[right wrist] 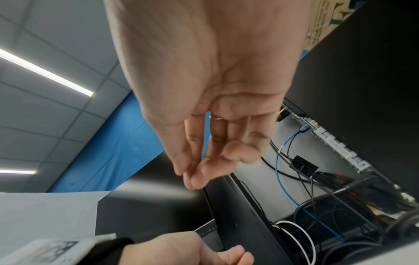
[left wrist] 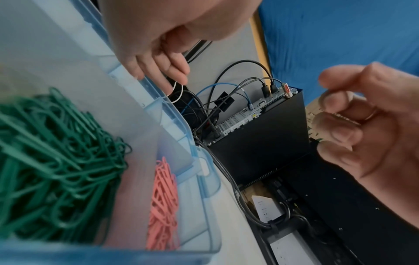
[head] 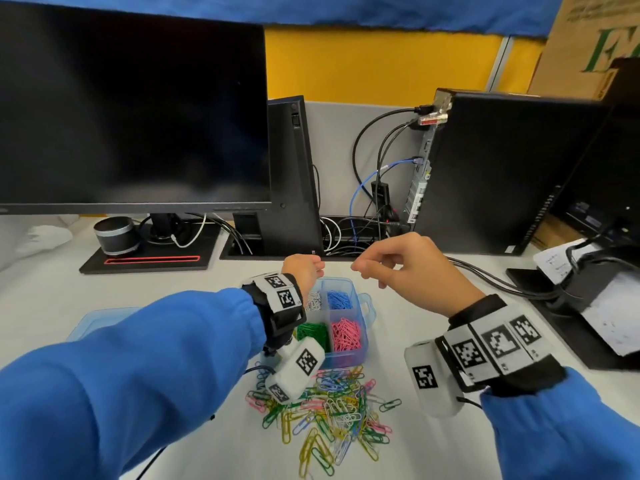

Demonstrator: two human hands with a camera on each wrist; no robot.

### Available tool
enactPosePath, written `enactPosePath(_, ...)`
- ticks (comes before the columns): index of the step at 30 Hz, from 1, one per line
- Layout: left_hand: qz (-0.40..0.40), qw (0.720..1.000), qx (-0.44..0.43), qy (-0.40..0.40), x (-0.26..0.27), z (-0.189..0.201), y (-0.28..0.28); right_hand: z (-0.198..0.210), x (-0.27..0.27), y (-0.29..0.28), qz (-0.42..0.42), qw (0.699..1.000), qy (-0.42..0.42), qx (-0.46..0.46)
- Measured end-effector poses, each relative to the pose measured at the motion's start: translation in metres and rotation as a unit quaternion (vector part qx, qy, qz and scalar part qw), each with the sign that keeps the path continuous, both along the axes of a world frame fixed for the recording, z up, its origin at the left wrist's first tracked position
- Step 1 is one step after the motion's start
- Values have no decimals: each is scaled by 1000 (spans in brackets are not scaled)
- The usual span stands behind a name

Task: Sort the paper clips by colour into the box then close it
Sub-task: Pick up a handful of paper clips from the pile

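The clear blue box (head: 364, 308) stands open on the desk, with white clips (head: 313, 301), blue clips (head: 337, 299), green clips (head: 313, 332) and pink clips (head: 346, 334) in separate compartments. A mixed pile of paper clips (head: 329, 410) lies in front of it. Both hands hover above the box's far edge, fingertips facing each other across a small gap. My left hand (head: 320, 266) has its fingers curled in, and I see nothing in them. On my right hand (head: 356, 266) the thumb and curled fingers are drawn together, also with nothing visible. The green clips (left wrist: 52, 161) and pink clips (left wrist: 163, 206) fill the left wrist view.
The box's pale blue lid (head: 100, 317) lies flat to the left, partly behind my left sleeve. A monitor (head: 131, 105), a computer tower (head: 502, 168) and a tangle of cables (head: 363, 230) stand behind the box. A black device with papers (head: 595, 306) is at the right.
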State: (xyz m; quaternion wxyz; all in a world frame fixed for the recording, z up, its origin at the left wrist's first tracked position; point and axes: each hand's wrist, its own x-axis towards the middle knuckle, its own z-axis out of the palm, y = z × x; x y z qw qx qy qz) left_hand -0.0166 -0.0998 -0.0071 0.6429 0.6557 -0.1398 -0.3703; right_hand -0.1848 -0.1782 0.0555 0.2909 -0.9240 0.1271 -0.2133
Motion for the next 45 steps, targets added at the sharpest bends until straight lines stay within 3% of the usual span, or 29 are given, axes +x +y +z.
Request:
enactPosePath(7,-15,995,48,-91,-4,8,5,-2,1,0,5,1000,24,10)
enactPosePath(11,-90,989,86,-83,-8,27,25,-9,-1,1,39,990,137,3)
enactPosePath(15,-183,957,123,-189,-9,40,61,-18,-9,5,63,979,196,7)
enactPosePath(17,-220,927,144,-269,-9,44,84,-25,-18,9,69,970,231,0)
enactPosePath(20,-273,853,185,-406,-10,40,123,-37,-35,12,54,947,316,-24)
enactPosePath(22,-303,804,233,-456,-18,34,147,-44,-47,15,24,930,366,-21)
enactPosePath(26,-319,713,354,-514,-48,23,176,-60,-59,29,-14,898,439,-16)
enactPosePath(31,-425,657,388,-488,-89,-4,182,-77,-53,49,8,904,421,-71)
enactPosePath(35,-455,641,360,-503,-109,-14,167,-71,-43,63,66,938,339,-23)
enactPosePath(38,-415,655,347,-527,-103,-12,152,-56,-47,47,23,958,284,-22)
enactPosePath(41,-391,668,343,-532,-92,-9,146,-53,-65,23,-45,939,331,-84)
enactPosePath(45,-399,675,357,-507,-82,-7,151,-67,-90,12,-75,895,439,-18)
